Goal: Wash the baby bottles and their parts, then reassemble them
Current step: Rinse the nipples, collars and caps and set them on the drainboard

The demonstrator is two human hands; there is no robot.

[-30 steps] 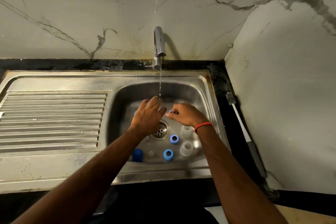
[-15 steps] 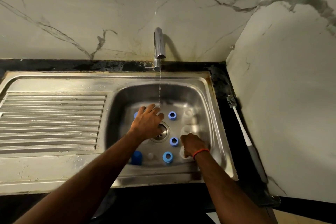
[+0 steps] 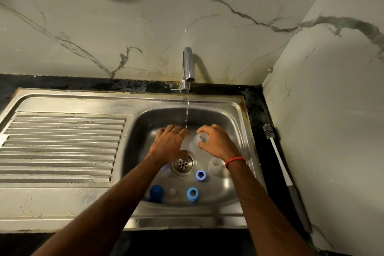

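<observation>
Under the thin water stream, my right hand grips a clear baby bottle by its neck. My left hand, palm down, closes on the bottle's other end. The bottle's body between the hands looks faint and blurred. On the floor of the sink basin stand another clear bottle, two blue rings, a dark blue cap and a clear nipple. A further blue part peeks out under my left wrist.
The tap runs above the basin, and the drain sits at its middle. A ribbed draining board lies to the left. A bottle brush lies on the dark counter to the right, along the wall.
My right hand went down to the basin's front right, took up a clear bottle and brought it under the stream. My left hand stayed near the water.
</observation>
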